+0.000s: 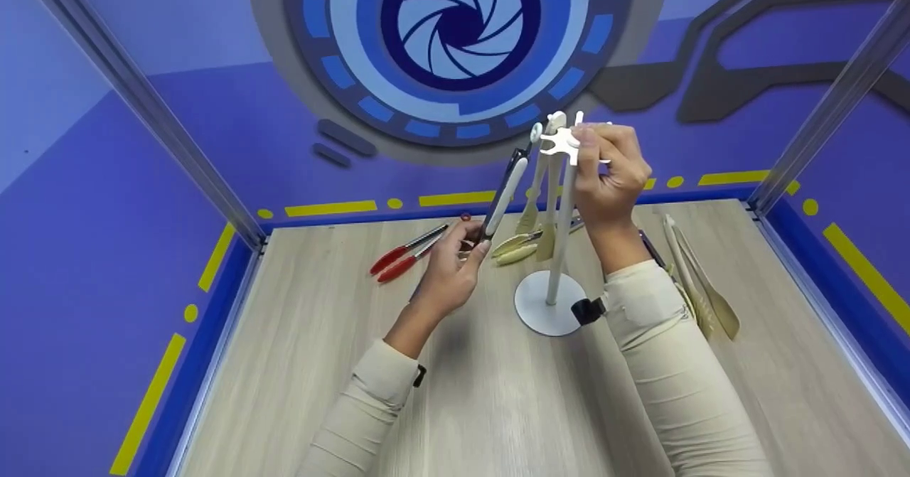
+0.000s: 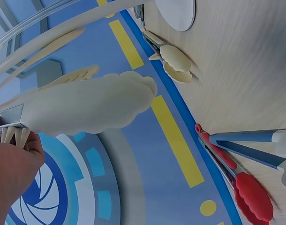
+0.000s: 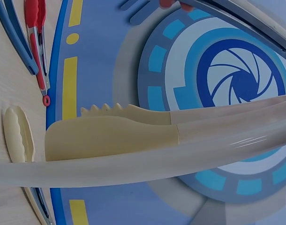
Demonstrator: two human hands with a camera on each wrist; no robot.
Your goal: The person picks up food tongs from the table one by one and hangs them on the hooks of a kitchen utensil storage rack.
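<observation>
My left hand (image 1: 449, 267) grips a pair of tongs (image 1: 503, 196) with dark and white handles, tilted up toward the top of a white utensil stand. In the left wrist view, the tongs' pale scalloped head (image 2: 86, 103) points away from the fingers. My right hand (image 1: 613, 171) holds the hooked crown (image 1: 563, 141) of the stand with curled fingers. The stand's pole (image 1: 561, 242) rises slightly tilted from a round base (image 1: 540, 306). From the crown hang two cream-coloured utensils: a slotted turner (image 1: 528, 215) and a flat-bladed spatula (image 3: 110, 136). The tongs' ring end is beside the hooks.
Red-tipped tongs (image 1: 402, 256) lie left of the stand. Blue-handled tongs (image 2: 246, 143) lie near them. Cream-tipped tongs (image 1: 517, 249) lie behind the base. To the right are a wooden-looking spoon (image 1: 721, 313) and other utensils, partly behind the right arm. A patterned wall stands behind.
</observation>
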